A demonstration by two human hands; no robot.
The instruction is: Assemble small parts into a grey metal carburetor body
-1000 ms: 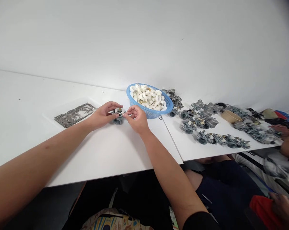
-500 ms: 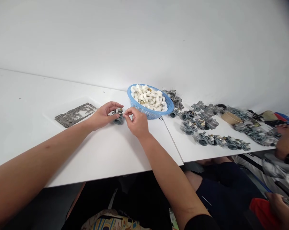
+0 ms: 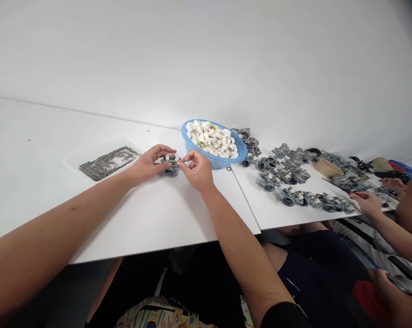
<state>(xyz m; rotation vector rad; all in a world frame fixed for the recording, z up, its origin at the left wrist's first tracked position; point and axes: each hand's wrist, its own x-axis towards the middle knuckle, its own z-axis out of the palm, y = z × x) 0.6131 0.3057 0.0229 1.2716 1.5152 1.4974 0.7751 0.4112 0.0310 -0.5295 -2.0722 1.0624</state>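
A grey metal carburetor body (image 3: 170,172) with a white float (image 3: 172,156) on top stands on the white table in front of me. From its left side my left hand (image 3: 151,163) grips it, thumb at the front and fingers behind. At the right side, my right hand (image 3: 197,171) has thumb and index finger pinched at the float's edge. A thin pin seems to lie there, largely covered by the fingertips. Left of my hands, a shallow clear tray (image 3: 76,160) holds many thin metal pins (image 3: 105,164).
A blue basket (image 3: 218,162) full of white floats stands behind my right hand. A small black ring (image 3: 229,168) lies beside it. Rows of carburetor bodies (image 3: 296,198) cover the right table. A co-worker's hand (image 3: 368,203) holds a red-handled tool there.
The white float now shows between my hands on the carburetor. My right hand has shifted slightly right. A co-worker's hand with a red-handled tool has come over the right table.
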